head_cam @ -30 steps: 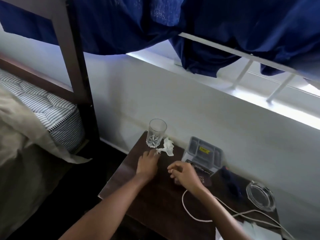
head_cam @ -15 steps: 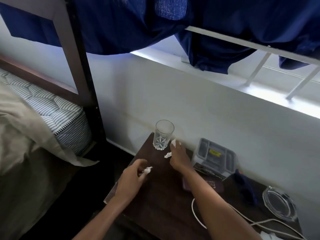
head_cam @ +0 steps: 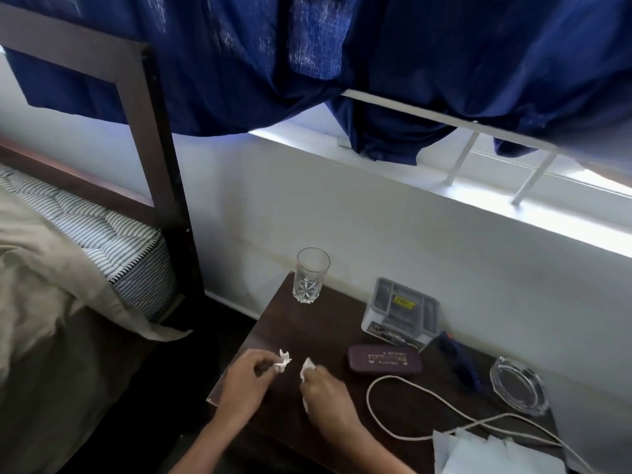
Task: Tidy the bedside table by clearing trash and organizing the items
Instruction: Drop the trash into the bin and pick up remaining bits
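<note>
White papers [head_cam: 478,455] lie at the worktop's [head_cam: 307,330] near right corner, with a white cable [head_cam: 368,400] looping beside them. Over the near left edge, the left hand [head_cam: 244,381] pinches a crumpled tissue scrap [head_cam: 284,359], and the right hand [head_cam: 325,393] grips a second tissue piece [head_cam: 306,367]. Beyond lie a maroon case [head_cam: 384,359], a grey organiser box [head_cam: 400,313] and, by the wall, a drinking glass [head_cam: 311,275]

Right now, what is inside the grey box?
A small yellow thing lies in a top compartment of the grey box. Its white lower part hides whatever is inside there.
</note>
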Demonstrator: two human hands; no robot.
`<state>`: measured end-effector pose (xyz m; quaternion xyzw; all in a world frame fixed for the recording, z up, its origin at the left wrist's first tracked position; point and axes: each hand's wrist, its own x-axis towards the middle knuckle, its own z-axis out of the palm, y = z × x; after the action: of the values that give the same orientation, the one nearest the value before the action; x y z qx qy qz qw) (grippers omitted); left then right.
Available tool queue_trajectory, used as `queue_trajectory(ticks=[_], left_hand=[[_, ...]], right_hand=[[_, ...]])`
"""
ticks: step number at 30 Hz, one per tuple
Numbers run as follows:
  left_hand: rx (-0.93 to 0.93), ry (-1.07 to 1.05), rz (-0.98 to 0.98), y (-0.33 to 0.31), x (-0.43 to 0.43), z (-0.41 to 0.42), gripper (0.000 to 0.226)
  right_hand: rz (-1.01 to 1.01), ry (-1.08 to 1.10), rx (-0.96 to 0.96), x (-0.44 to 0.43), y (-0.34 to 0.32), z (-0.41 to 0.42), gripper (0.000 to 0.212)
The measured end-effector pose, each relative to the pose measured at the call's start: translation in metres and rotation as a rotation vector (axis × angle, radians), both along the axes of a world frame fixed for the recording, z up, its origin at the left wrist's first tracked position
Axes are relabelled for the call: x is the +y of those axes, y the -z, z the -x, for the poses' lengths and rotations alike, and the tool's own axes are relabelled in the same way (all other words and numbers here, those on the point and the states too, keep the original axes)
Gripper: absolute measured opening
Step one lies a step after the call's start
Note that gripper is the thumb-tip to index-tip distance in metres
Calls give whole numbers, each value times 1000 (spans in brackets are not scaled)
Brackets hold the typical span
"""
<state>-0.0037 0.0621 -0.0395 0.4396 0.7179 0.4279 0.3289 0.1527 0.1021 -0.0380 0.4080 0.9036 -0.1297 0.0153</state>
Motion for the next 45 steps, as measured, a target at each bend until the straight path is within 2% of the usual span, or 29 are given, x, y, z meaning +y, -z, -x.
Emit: queue_trajectory(ticks=[1, 2, 3, 5, 7, 10, 17, 22, 25, 28, 29, 33, 36, 39, 43, 45], left_hand=[[-4, 11, 16, -4, -4, -1, 24], [-4, 28, 35, -8, -8, -1, 23], [-2, 44, 46, -13, -13, -2, 23], [-7, 68, 46, -24, -22, -5, 24], [-46, 91, 33, -36, -33, -11, 25], [-126, 157, 16, -54, -48, -30, 20], [-336, 439, 18, -106, -87, -118, 10], [-419, 601, 32, -131, -110, -196, 14], [-519, 684, 124, -132, -124, -242, 15], [-546, 759, 259, -125, -138, -284, 19], [-545, 787, 295, -123, -144, -295, 21], [-592, 898, 451, -103, -171, -329, 23], [-633, 941, 585, -78, -186, -345, 27], [-617, 907, 677, -57, -198, -355, 28], [-644, 866, 702, -45, -205, -359, 26], [-629, 872, 688, -46, -204, -360, 25]], right_hand=[[115, 19, 45, -7, -7, -6, 2], [258, 57, 76, -14, -17, -12, 12], [352, 89, 90, -18, -21, -22, 21], [486, 133, 162, -26, -36, -43, 22], [521, 230, 274, -30, -51, -64, 14], [587, 346, 455, -42, -81, -94, 30], [672, 461, 917, -101, -135, -161, 24], [588, 627, 1117, -144, -142, -218, 19], [601, 708, 1217, -174, -142, -258, 16], [649, 801, 1268, -205, -136, -300, 41], [651, 832, 1284, -215, -131, -313, 41], [583, 1022, 1252, -256, -102, -353, 12], [550, 1157, 1202, -287, -77, -368, 19], [612, 1278, 1201, -316, -53, -376, 21], [577, 1358, 1084, -338, -28, -384, 24], [561, 1391, 1034, -344, -18, -389, 18]])
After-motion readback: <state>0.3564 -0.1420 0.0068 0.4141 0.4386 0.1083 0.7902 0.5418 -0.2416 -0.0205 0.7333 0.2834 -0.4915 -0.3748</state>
